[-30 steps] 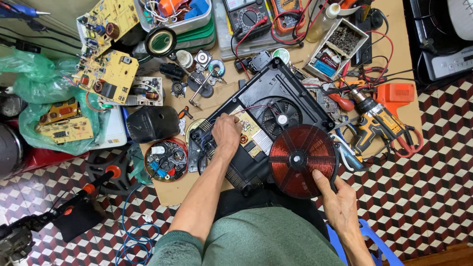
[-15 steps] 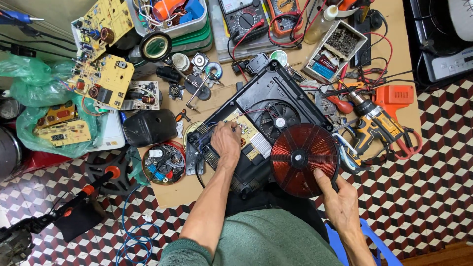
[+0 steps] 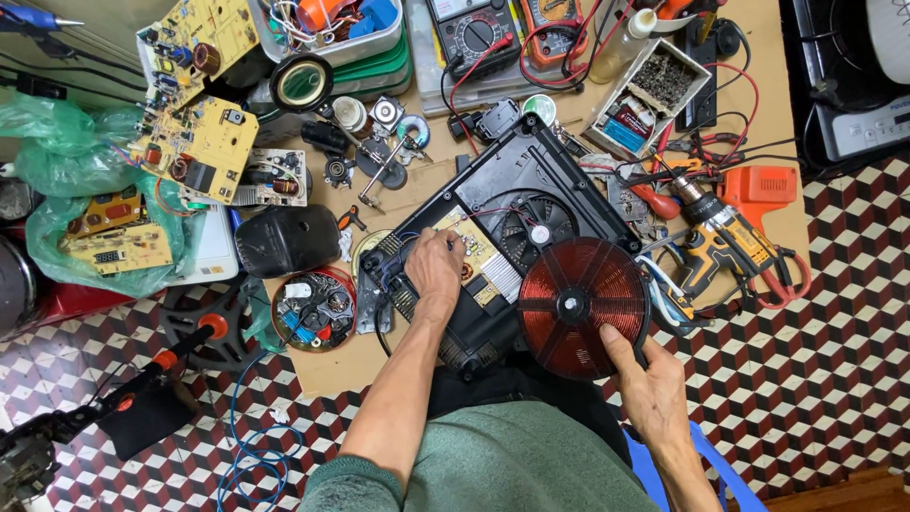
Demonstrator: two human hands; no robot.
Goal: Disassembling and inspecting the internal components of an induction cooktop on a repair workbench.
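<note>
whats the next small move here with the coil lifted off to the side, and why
Probably keep the right hand steadying the copper coil disc clear of the casing while the left hand works on the circuit board. The coil hangs over the bench edge on its wires, so letting go could strain them.

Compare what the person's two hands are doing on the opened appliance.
The left hand lies palm down on the circuit board inside the black housing; the right hand grips the edge of the round copper coil beside it. Both are bare.
</note>
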